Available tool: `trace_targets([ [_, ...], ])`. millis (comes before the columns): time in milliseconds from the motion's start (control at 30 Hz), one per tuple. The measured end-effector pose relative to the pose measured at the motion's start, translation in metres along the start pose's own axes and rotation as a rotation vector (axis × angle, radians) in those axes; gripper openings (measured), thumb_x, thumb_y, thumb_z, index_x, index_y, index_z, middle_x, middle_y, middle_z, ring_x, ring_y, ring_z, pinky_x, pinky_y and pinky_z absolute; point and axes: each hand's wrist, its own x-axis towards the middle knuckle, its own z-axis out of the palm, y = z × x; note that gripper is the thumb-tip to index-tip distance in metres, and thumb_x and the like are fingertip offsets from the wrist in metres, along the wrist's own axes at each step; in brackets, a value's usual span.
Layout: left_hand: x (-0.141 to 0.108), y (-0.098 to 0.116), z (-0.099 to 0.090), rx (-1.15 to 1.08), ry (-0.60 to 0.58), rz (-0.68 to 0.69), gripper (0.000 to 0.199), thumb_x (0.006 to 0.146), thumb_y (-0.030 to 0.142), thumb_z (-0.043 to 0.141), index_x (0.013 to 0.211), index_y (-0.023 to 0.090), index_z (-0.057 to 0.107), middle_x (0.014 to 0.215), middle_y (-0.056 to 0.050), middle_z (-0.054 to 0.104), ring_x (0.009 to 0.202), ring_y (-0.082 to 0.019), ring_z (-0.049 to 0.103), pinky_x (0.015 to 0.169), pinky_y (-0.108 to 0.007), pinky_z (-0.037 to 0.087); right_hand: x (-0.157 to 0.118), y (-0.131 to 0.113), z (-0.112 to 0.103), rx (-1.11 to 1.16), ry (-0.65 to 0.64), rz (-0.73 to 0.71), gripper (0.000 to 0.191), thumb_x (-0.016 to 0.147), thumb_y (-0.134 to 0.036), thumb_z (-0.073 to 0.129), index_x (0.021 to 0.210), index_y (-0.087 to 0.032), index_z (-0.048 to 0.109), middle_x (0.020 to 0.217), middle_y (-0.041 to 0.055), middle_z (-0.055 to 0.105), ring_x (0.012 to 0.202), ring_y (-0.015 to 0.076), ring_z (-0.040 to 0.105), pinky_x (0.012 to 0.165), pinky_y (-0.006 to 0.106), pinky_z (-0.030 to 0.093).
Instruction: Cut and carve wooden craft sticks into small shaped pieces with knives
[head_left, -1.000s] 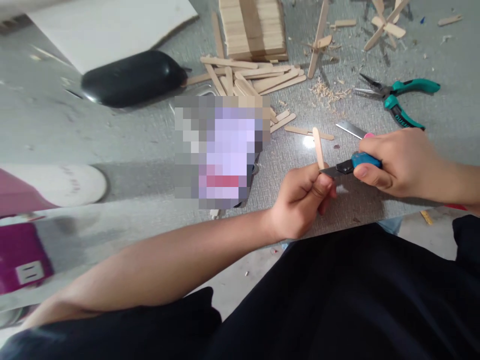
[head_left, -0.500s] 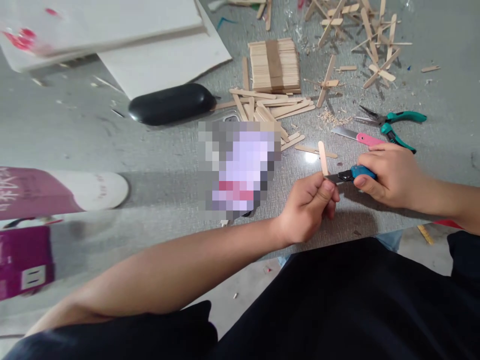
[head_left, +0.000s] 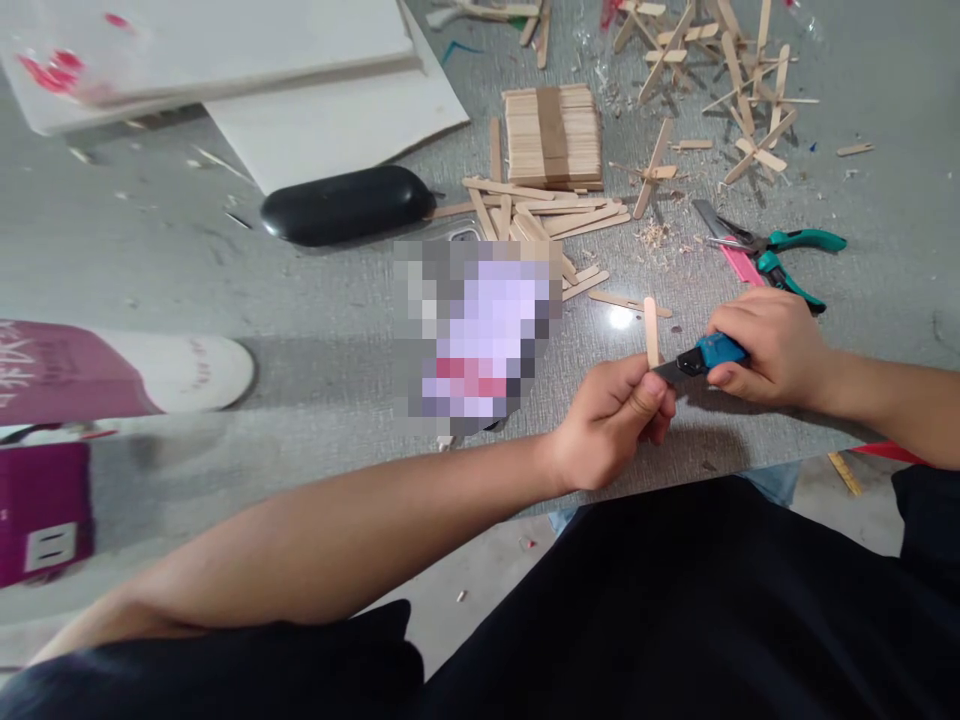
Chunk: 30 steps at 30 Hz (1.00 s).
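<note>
Near the table's front edge my left hand point(head_left: 611, 420) pinches a wooden stick point(head_left: 651, 330), its rounded end pointing up and away. My right hand point(head_left: 772, 345) is closed around a blue and black utility knife point(head_left: 721, 351). The knife's blade touches the stick just above my left thumb. Beyond my right hand lie green-handled pliers point(head_left: 806, 240) and a pink cutter point(head_left: 739, 262), its blade beside the pliers' jaws. Wood shavings point(head_left: 654, 235) are scattered left of them.
A banded bundle of sticks point(head_left: 525, 140) stands behind loose sticks point(head_left: 592, 218). Crossed stick pieces point(head_left: 761, 150) lie at the back right. Left are a blurred-out phone point(head_left: 487, 330), a black case point(head_left: 349, 205), white boards point(head_left: 247, 50), a pink-and-white object point(head_left: 195, 372) and a purple box point(head_left: 45, 500).
The pink cutter has turned, its blade now pointing more away from me and close to the pliers. The stick and knife have shifted slightly; both hands keep their hold.
</note>
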Motion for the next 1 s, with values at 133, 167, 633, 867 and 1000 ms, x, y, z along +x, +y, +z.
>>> trace_targets([
  [133,0.001,0.000,-0.002,-0.027,0.008,-0.022,0.059,0.112,0.070,0.074,0.081,0.020,0.068,0.059,0.002,0.063,0.050,-0.010,0.055,0.050,-0.023,0.045,0.001,0.000,0.006,0.037,0.039,-0.011,0.083,0.110,-0.094,0.027,0.090,-0.024,0.065,0.074,0.0038,0.068,0.065,0.0193,0.054,0.068,0.037,0.035],
  [167,0.001,0.000,-0.002,-0.044,0.009,-0.031,0.059,0.111,0.069,0.075,0.081,0.020,0.068,0.059,0.002,0.063,0.049,-0.010,0.055,0.049,-0.023,0.044,0.002,0.000,0.006,0.056,0.026,-0.006,0.083,0.110,-0.095,0.026,0.092,-0.024,0.066,0.075,0.0039,0.068,0.066,0.0195,0.056,0.067,0.037,0.035],
  [633,0.002,0.003,-0.005,-0.143,-0.110,-0.025,0.049,0.113,0.055,0.078,0.082,0.017,0.076,0.061,0.001,0.061,0.046,-0.009,0.052,0.044,-0.022,0.036,0.009,0.002,-0.014,0.155,-0.203,0.059,0.077,0.106,-0.096,0.026,0.075,-0.028,0.044,0.060,-0.0009,0.047,0.057,0.0159,0.041,0.060,0.033,0.026],
  [867,0.004,0.008,-0.007,-0.163,-0.180,-0.092,0.054,0.112,0.061,0.077,0.080,0.018,0.073,0.057,0.002,0.060,0.044,-0.009,0.046,0.044,-0.024,0.036,0.010,0.002,-0.017,0.130,-0.280,0.055,0.078,0.106,-0.096,0.024,0.073,-0.028,0.044,0.060,0.0005,0.049,0.058,0.0170,0.042,0.060,0.034,0.025],
  [1000,0.005,0.010,-0.008,-0.177,-0.232,-0.108,0.051,0.113,0.058,0.077,0.082,0.018,0.074,0.057,0.001,0.062,0.045,-0.009,0.047,0.045,-0.024,0.035,0.010,0.000,-0.017,0.125,-0.272,0.065,0.081,0.104,-0.098,0.018,0.073,-0.028,0.043,0.060,0.0009,0.049,0.058,0.0173,0.042,0.060,0.035,0.025],
])
